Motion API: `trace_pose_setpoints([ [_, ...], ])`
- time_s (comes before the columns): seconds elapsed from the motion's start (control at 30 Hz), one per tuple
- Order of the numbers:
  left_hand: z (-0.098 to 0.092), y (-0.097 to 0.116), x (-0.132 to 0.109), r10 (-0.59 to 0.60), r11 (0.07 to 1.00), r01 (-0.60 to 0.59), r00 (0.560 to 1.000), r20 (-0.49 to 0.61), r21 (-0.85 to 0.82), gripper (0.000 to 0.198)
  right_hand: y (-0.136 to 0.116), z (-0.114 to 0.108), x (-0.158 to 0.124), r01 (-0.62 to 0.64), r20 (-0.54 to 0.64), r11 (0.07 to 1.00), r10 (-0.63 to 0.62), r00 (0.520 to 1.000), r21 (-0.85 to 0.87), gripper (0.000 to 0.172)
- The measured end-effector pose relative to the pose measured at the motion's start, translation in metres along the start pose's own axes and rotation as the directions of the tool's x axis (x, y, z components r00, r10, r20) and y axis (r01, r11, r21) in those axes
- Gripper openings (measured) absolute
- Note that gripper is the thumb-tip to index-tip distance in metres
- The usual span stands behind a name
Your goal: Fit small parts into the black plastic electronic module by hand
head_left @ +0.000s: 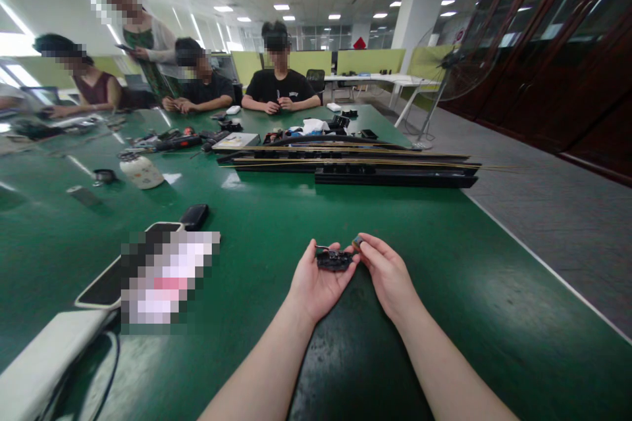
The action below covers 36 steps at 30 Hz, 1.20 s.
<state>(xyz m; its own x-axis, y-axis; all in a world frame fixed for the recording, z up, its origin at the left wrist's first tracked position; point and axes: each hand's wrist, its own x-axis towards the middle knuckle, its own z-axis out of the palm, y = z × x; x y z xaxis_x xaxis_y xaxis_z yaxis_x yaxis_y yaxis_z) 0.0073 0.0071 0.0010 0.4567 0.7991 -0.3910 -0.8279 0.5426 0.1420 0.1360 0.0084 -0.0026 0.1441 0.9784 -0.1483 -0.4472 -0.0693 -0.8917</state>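
My left hand [316, 279] lies palm up on the green table [276, 210] and cradles a small black part [334, 260] with thin wires at its fingertips. My right hand [388, 273] sits just right of it, with thumb and forefinger pinched on a tiny dark piece [356, 242] at the black part's right end. Both forearms reach in from the bottom edge.
Long black rails with thin yellow rods [355, 168] lie across the table's middle. A phone [123, 270], a small black case [194, 216] and a white box with a cable [44, 355] lie at the left. Several people sit at the far end. A fan [444, 72] stands at the right.
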Motion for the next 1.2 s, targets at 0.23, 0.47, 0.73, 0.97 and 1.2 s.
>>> trace_pose_setpoints([
  [0.23, 0.001, 0.0, 0.0, 0.004, 1.0, -0.004, 1.0, -0.007, -0.006, 0.039, 0.0, 0.001, 0.0, 0.002, 0.008, 1.0, -0.002, 1.0, -0.005, 0.027],
  [0.47, 0.001, 0.0, 0.0, 0.019, 1.0, -0.019, 1.0, -0.001, -0.005, 0.038, -0.002, 0.006, -0.006, 0.07, 0.07, 0.993, -0.064, 0.995, -0.097, 0.027],
  [0.73, 0.002, 0.0, 0.001, 0.034, 0.999, -0.034, 0.999, 0.015, -0.013, 0.035, 0.002, 0.003, -0.007, 0.317, 0.258, 0.867, -0.229, 0.939, -0.384, 0.022],
  [0.97, 0.003, -0.001, 0.0, 0.035, 0.999, -0.034, 0.999, 0.028, -0.038, 0.035, -0.003, 0.005, -0.013, 0.524, 0.435, 0.635, -0.308, 0.846, -0.568, 0.025],
  [1.2, 0.005, -0.002, 0.0, 0.028, 1.0, -0.028, 1.0, 0.012, -0.015, 0.037, -0.004, 0.001, -0.011, 0.594, 0.531, 0.488, -0.279, 0.8, -0.64, 0.028],
])
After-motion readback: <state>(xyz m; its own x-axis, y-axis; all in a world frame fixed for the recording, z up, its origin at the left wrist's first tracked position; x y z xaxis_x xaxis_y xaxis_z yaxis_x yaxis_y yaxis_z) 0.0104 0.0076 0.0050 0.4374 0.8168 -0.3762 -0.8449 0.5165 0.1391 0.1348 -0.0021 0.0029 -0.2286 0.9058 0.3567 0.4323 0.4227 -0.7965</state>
